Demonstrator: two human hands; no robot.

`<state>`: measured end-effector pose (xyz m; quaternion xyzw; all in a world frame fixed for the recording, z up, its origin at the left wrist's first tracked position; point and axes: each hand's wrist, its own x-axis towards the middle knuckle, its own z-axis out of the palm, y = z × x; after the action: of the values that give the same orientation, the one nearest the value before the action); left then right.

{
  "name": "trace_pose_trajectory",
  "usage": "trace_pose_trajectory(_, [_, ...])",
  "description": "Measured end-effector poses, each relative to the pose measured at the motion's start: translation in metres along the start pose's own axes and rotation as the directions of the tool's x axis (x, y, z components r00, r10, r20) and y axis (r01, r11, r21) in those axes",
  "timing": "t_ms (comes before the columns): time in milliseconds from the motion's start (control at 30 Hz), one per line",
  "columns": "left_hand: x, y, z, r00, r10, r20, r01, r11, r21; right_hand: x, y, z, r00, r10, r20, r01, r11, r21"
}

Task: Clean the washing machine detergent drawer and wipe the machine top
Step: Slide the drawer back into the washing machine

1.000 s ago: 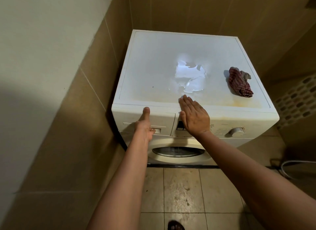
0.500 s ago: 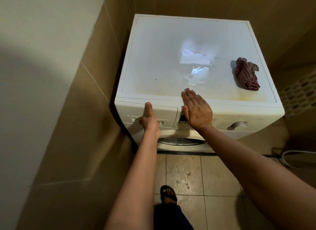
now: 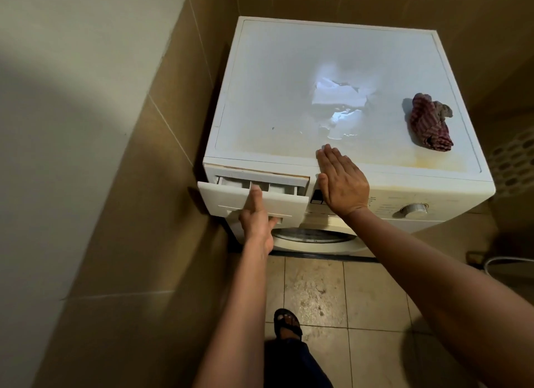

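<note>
The detergent drawer (image 3: 254, 198) stands partly pulled out at the near left of the washing machine (image 3: 433, 194), its compartments showing. The left hand (image 3: 257, 217) grips the drawer's front, thumb on top, fingers curled into the handle recess. The right hand (image 3: 342, 182) lies flat and open over the machine's near edge. A striped cloth (image 3: 429, 122) sits on the machine top (image 3: 274, 93), far right, well apart from both hands.
</note>
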<state>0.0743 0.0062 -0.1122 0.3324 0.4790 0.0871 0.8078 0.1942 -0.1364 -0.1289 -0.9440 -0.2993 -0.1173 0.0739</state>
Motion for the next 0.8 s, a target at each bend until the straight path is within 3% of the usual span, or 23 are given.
trace_pose_trajectory(333, [-0.017, -0.008, -0.027, 0.998, -0.056, -0.036, 0.05, 0.988, -0.147, 0.0, -0.002, 0.001, 0.999, 0.026, 0.032, -0.027, 1.0, 0.016])
trace_pose_trajectory(800, [-0.052, -0.031, -0.077, 0.99, -0.112, -0.088, 0.103, 0.99, -0.096, 0.0, 0.001, 0.007, 0.999, 0.035, 0.034, -0.036, 0.999, 0.006])
